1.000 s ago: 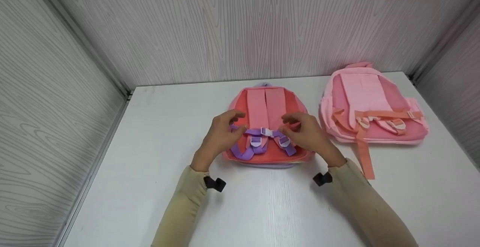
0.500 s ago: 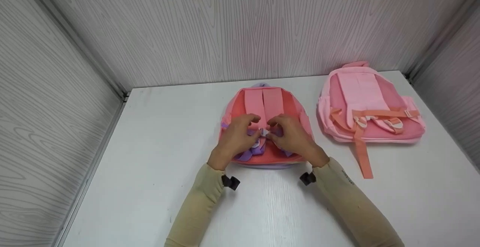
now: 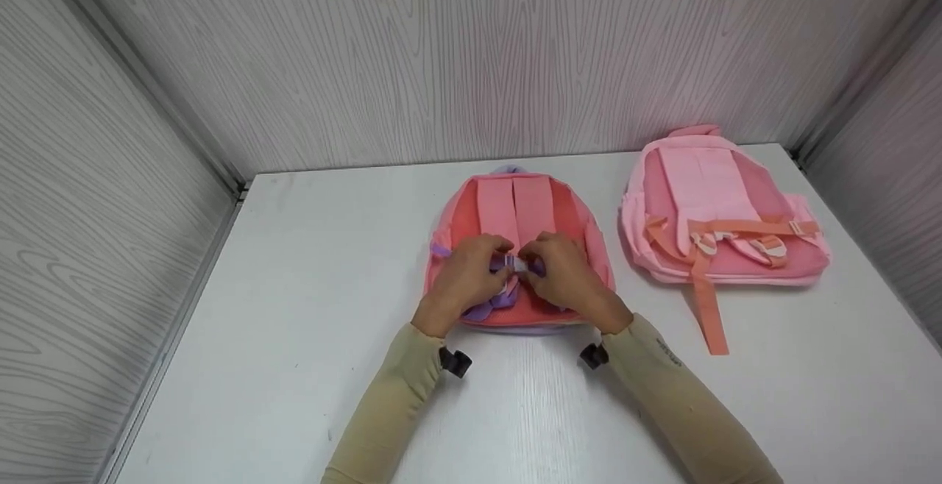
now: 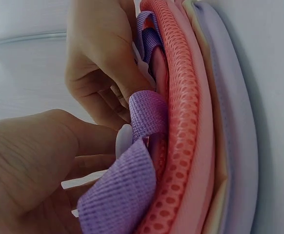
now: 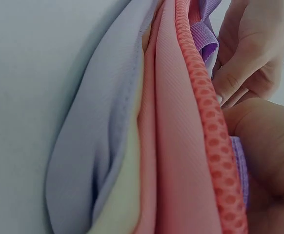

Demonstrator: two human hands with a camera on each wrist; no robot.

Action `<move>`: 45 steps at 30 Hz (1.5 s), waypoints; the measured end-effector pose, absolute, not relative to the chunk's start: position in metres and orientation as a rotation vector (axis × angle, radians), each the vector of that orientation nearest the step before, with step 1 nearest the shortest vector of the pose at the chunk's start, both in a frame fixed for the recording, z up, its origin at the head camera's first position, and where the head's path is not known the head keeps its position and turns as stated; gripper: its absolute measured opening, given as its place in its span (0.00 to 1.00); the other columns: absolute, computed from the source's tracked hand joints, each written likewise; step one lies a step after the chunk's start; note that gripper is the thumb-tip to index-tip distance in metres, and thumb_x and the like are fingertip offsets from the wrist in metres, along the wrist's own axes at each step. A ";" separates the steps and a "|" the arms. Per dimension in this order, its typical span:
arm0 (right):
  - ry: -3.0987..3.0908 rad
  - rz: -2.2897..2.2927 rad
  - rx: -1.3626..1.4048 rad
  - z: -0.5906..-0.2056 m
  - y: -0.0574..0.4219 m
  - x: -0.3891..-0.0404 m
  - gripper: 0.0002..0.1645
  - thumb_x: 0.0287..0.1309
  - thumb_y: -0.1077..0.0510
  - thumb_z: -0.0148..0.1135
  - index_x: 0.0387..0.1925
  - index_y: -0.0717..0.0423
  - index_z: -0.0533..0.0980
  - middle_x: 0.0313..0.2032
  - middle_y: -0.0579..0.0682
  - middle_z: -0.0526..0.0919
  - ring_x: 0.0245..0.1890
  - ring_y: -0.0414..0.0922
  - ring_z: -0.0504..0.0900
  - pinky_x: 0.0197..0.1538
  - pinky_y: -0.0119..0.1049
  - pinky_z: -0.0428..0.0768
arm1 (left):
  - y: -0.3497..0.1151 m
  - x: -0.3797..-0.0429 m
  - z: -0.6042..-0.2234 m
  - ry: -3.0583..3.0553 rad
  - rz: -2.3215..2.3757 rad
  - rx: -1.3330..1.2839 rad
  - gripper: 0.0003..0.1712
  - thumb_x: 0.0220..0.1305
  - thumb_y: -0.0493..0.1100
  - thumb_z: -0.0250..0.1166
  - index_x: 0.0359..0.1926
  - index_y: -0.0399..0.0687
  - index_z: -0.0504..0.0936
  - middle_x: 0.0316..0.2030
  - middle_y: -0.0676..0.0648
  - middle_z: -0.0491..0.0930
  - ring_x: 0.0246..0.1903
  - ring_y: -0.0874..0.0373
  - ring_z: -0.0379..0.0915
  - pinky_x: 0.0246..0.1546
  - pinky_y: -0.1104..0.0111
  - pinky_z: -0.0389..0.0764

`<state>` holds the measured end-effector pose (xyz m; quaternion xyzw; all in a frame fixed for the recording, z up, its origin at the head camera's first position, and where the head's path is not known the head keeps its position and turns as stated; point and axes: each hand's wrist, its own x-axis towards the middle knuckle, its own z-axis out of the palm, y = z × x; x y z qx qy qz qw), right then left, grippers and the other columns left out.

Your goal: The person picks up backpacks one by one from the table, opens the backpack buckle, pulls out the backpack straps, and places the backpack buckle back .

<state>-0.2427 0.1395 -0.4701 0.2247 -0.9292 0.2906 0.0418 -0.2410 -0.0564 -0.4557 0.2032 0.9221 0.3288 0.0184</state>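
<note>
A small coral backpack (image 3: 530, 315) lies strap side up on the white table, its mesh back panel and two pink shoulder straps (image 3: 535, 204) showing. Across its middle runs a purple webbing strap (image 4: 120, 195) with a white plastic buckle (image 3: 519, 264). My left hand (image 3: 469, 274) pinches the buckle's left side between thumb and fingers. From the other side my right hand (image 3: 565, 274) pinches its right end, so the two hands face each other closely over the bag. Fingers cover most of the buckle in the wrist views.
To the right lies a larger pink backpack (image 3: 714, 175), also strap side up, with orange straps; one loose end (image 3: 710, 315) trails over the white table (image 3: 309, 307). Grey wood-grain panels (image 3: 412, 65) stand behind and at both sides.
Both hands have moved inward from the sides of the purple strap to its middle. Their fingers have closed on the white buckle. The pink backpack lies as before.
</note>
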 end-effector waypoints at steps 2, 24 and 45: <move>-2.856 0.888 0.669 -0.471 0.139 -0.242 0.15 0.64 0.60 0.75 0.51 0.60 0.88 0.44 0.56 0.86 0.47 0.54 0.81 0.60 0.57 0.75 | -0.056 -0.240 -0.456 2.854 1.021 0.629 0.23 0.71 0.41 0.71 0.64 0.41 0.84 0.57 0.43 0.86 0.55 0.50 0.82 0.66 0.56 0.80; -2.667 0.930 0.772 -0.471 0.141 -0.239 0.15 0.64 0.59 0.76 0.50 0.61 0.85 0.44 0.57 0.85 0.48 0.56 0.80 0.60 0.57 0.76 | -0.065 -0.239 -0.450 2.814 1.134 0.613 0.18 0.73 0.41 0.71 0.61 0.44 0.86 0.50 0.46 0.87 0.46 0.54 0.80 0.58 0.60 0.85; -2.546 0.948 0.830 -0.473 0.145 -0.241 0.11 0.71 0.61 0.69 0.52 0.58 0.84 0.50 0.55 0.83 0.54 0.55 0.82 0.60 0.55 0.72 | -0.066 -0.241 -0.451 2.850 1.155 0.662 0.15 0.72 0.42 0.72 0.57 0.46 0.88 0.50 0.47 0.88 0.46 0.56 0.81 0.58 0.62 0.85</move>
